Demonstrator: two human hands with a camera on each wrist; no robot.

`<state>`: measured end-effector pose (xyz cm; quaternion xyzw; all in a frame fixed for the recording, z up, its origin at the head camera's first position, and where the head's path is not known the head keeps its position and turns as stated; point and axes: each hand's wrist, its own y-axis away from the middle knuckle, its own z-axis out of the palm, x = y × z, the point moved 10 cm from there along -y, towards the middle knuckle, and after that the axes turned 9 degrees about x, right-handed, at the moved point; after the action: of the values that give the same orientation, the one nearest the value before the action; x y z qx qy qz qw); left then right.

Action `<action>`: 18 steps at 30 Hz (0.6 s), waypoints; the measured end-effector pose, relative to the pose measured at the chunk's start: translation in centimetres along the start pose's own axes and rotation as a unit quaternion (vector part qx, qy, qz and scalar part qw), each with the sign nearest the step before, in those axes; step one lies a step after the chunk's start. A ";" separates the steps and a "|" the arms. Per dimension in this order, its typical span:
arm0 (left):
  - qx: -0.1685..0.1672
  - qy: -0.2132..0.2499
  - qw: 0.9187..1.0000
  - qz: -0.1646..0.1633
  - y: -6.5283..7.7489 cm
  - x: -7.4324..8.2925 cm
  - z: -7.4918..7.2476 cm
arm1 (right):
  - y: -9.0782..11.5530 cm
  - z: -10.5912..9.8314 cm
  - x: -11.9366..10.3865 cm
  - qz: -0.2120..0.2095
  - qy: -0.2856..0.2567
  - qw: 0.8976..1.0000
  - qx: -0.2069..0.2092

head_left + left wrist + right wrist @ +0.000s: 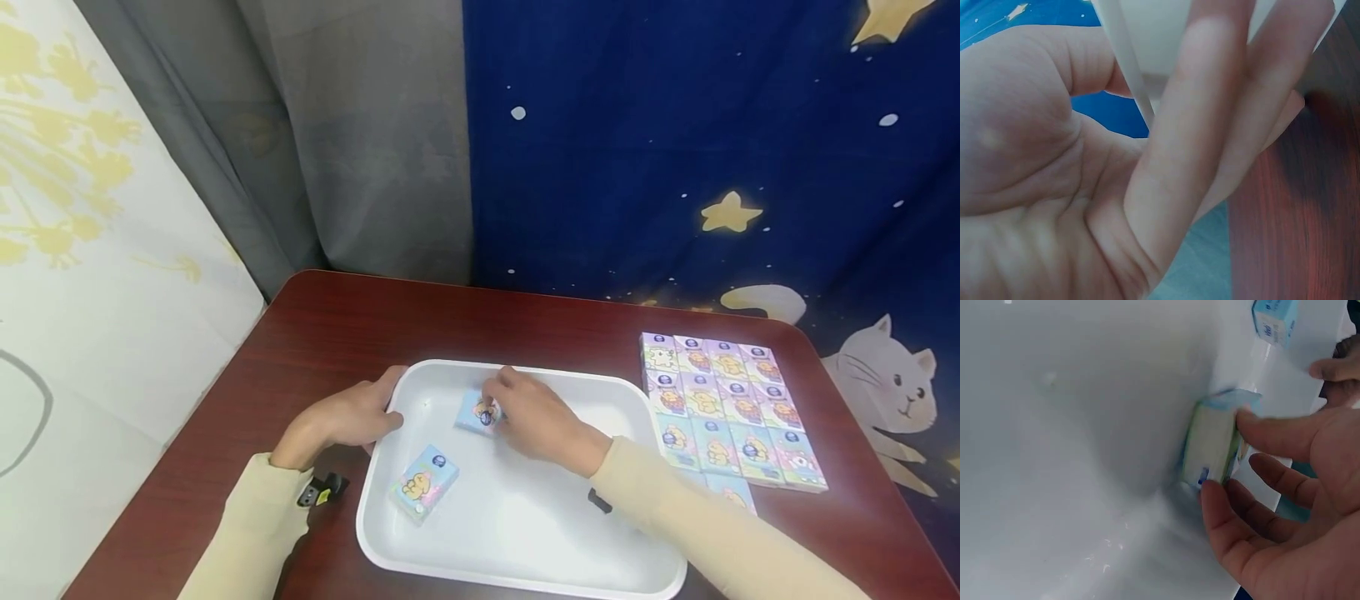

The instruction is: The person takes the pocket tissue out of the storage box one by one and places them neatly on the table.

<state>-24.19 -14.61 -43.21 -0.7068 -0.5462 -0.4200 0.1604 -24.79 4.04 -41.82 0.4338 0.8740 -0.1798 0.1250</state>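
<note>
A white tray (pixel 525 533) lies on the table. My left hand (pixel 348 417) grips its left rim, thumb over the edge and fingers on the outside; in the left wrist view the tray wall (pixel 1132 69) passes between thumb and fingers. Inside the tray, my right hand (pixel 536 421) pinches a light-blue pocket tissue pack (pixel 472 414) near the far wall. The right wrist view shows thumb and fingertips at the sides of this pack (pixel 1210 440), which stands tilted. A second blue tissue pack (pixel 426 482) with a cartoon bear lies in the tray's left part.
To the tray's right, several similar tissue packs (pixel 720 400) lie in close rows, purple at the back and blue in front; my right forearm overlaps the nearest ones. The dark red wooden table (pixel 360 321) backs onto a grey and blue curtain (pixel 600 167).
</note>
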 end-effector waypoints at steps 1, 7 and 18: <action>-0.001 0.001 1.000 0.001 0.0 0.0 0.0 | 0.1 0.0 0.1 0.006 -0.008 1.000 -0.005; 0.000 -0.001 1.000 0.003 0.0 0.1 -0.1 | 0.7 0.0 0.9 0.033 -0.038 0.998 -0.041; 0.000 -0.001 1.000 0.004 -0.1 0.0 -0.1 | 1.7 0.0 1.9 0.059 -0.055 0.995 -0.066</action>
<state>-24.26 -14.60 -43.17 -0.7093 -0.5434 -0.4187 0.1619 -24.61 6.37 -42.86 0.4652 0.8483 -0.1378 0.2119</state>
